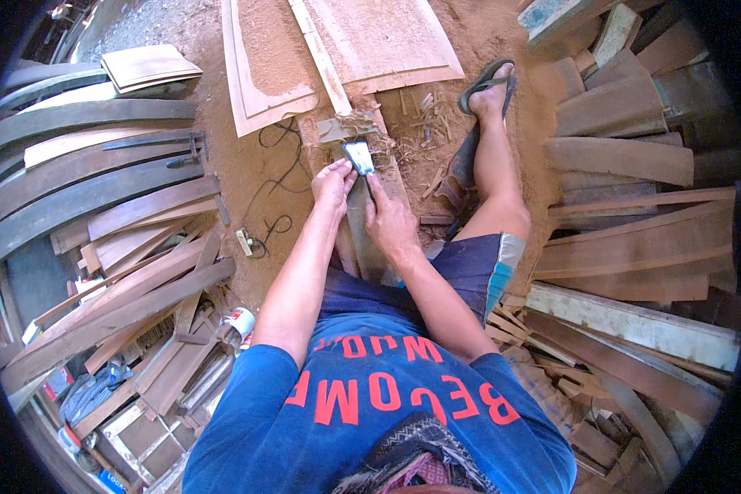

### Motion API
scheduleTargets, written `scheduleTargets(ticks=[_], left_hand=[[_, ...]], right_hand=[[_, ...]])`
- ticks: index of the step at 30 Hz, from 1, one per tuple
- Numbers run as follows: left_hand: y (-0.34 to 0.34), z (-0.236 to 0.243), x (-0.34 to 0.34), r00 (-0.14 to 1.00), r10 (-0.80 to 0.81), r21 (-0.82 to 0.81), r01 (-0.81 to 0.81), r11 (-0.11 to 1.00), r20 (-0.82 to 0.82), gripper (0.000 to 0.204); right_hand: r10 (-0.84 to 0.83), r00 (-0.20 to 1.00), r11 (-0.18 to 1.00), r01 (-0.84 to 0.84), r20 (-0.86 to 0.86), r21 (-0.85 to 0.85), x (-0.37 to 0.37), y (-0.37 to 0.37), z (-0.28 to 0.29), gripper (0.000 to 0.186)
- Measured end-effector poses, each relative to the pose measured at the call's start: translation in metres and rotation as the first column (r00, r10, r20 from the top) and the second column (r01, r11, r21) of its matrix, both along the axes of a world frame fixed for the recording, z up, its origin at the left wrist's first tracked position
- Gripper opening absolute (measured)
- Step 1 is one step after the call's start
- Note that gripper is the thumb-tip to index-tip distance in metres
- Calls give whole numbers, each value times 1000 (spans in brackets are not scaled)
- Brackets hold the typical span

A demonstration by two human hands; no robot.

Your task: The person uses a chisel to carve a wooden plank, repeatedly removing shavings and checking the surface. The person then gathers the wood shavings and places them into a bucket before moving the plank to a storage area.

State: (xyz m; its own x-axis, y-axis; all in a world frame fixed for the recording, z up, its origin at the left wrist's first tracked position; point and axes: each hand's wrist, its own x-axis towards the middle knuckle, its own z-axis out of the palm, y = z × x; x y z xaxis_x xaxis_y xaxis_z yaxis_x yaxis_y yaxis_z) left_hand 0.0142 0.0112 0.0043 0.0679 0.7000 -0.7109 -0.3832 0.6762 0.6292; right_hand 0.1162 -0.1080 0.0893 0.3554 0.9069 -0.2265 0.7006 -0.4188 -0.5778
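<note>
In the head view my left hand [333,181] is closed at the left side of a shiny metal blade-like piece [359,156], fingertips pinched on it. My right hand [387,216] grips the dark lower part of that tool from the right, a finger lying along it; its exact form is partly hidden. Both hands are over a long wooden plank [356,239] between my legs. Just beyond them, a flat grey piece [333,130] lies among curled wood shavings [358,121].
Two wide pale boards [399,45] lie ahead, with a narrow batten [321,62] between. A black cord [276,173] and socket block [244,241] are on sawdust to the left. Stacked timber [99,198] flanks me on both sides. My sandalled foot [490,97] is at upper right.
</note>
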Motion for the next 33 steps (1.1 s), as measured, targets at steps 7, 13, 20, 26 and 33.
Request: scheduleTargets(ticks=[7,13,20,26,33], left_hand=[[6,1,-1,989,-44,29,48,998,-138,16],[-10,5,-12,998,-68,-51,68,996,18,23],[1,-3,5,995,48,-36,-45,998,87,21],[2,-7,3,991,69,-67,-61,996,115,24],[0,-1,4,996,63,-56,-60,997,64,24]], right_hand=[[-28,984,999,19,-178,-48,-3,3,-5,53],[-17,935,975,94,-355,201,37,-7,-11,47],[45,983,996,-29,-180,87,32,-24,16,47],[25,982,999,-18,-188,40,27,-23,20,47],[51,989,998,-56,-139,-33,25,-24,21,48]])
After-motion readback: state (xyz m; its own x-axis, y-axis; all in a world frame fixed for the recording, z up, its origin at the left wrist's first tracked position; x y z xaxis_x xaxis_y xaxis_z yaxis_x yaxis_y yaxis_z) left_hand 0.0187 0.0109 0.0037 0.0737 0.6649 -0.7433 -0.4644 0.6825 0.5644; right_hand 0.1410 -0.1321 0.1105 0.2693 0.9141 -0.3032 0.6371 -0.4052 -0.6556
